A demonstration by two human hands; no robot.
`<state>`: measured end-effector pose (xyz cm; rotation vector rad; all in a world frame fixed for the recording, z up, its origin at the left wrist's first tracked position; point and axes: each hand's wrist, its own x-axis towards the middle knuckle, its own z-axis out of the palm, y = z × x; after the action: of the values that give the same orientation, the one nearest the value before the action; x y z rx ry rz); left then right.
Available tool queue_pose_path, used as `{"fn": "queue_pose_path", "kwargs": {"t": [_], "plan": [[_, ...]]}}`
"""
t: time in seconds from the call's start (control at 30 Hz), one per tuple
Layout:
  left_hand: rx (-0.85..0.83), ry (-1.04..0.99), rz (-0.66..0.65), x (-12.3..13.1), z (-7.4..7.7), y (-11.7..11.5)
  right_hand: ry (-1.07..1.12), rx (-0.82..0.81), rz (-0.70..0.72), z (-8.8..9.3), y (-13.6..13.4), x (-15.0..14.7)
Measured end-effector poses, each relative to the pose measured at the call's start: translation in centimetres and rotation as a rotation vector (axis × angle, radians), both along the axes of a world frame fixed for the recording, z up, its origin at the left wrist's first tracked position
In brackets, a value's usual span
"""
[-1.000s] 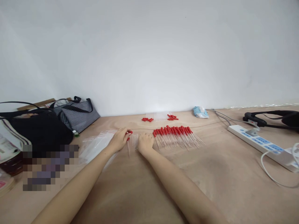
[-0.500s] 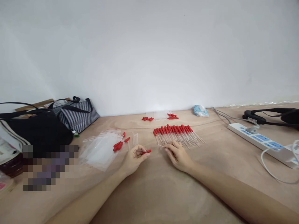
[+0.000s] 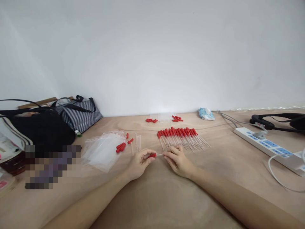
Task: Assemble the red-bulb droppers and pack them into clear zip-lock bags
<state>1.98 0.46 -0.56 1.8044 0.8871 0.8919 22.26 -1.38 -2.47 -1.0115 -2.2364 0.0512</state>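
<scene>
My left hand pinches a small red rubber cap. My right hand pinches a thin clear tube whose end meets the cap between the two hands. Just beyond my right hand lies a row of several finished clear tubes with red caps. Left of my hands lie a few loose red caps and a few bare clear tubes. More caps and tubes lie near the wall.
Clear zip bags lie at the left. A black bag and a striped bag stand at the far left. A white power strip with cables, a black headset and a blue packet are on the right.
Both hands drew back from the loose caps and tubes toward me. The left took up a red cap, the right a clear tube, and they have now come together.
</scene>
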Motion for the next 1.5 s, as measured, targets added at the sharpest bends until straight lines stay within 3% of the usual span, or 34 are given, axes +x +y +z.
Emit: {"fn": "queue_pose_path", "kwargs": {"t": [0.27,0.43,0.6,0.9,1.13,1.23,1.33,1.4,1.5], "plan": [[0.163,0.149,0.031,0.0,-0.6,-0.2,0.01,0.019,0.115,0.2,0.0,0.1],[0.382,0.38,0.063,-0.1,-0.2,-0.9,-0.142,0.112,0.11,0.9,0.1,0.4],[0.536,0.45,-0.006,0.1,0.4,-1.5,-0.283,0.229,0.084,1.2,-0.1,0.4],[0.673,0.451,-0.102,-0.1,-0.2,-1.5,-0.201,0.074,0.134,0.8,-0.5,-0.5],[0.674,0.448,-0.073,-0.2,0.9,-0.9,-0.301,-0.034,0.051,2.6,-0.5,-0.6],[0.755,0.52,0.104,-1.7,1.6,0.5,-0.234,-0.161,-0.041,3.0,0.5,-0.4],[0.746,0.609,0.47,-4.1,2.2,2.8,-0.088,-0.266,-0.252,3.1,2.6,-0.7],[0.671,0.736,0.646,-5.8,2.4,4.4,-0.048,-0.286,-0.414,3.1,4.3,-1.3],[0.537,0.861,0.733,-7.4,2.3,5.9,-0.111,-0.292,-0.574,3.0,6.2,-2.5]]}}
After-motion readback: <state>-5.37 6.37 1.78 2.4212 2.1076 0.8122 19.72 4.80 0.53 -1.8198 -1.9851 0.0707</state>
